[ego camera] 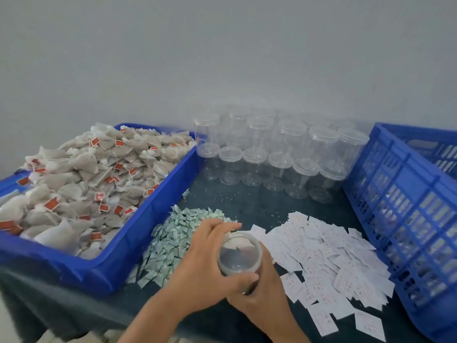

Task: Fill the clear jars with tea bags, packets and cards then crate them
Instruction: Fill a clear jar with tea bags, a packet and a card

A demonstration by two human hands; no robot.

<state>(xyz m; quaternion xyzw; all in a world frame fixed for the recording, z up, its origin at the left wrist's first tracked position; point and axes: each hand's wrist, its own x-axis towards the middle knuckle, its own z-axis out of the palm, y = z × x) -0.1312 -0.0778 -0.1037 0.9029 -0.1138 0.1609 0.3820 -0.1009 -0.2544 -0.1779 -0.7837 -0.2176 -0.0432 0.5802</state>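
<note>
Clear jar [239,254]: held over bench [247,204], near front edge. Left grip [205,263] curled round its top, right grip [262,290] clasping underneath. Step: likely uncapping. Next: tea bags [81,174] left of jar; packets [170,241] beside, cards [329,256] right.

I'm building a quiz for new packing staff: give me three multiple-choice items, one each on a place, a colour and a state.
1. The pile of white paper cards lies: A. between the green-white packets and the blue slotted plastic crate; B. on the floor; C. in a drawer.
2. The tags on the grey tea bags in the blue plastic tray are: A. green; B. red; C. black.
3. The clear plastic jar nearest the person is: A. lying on the table; B. standing untouched; C. held in both hands.
Answers: A, packets on one side, crate on the other; B, red tags dot the heap; C, left hand and right hand both grip it.
</note>
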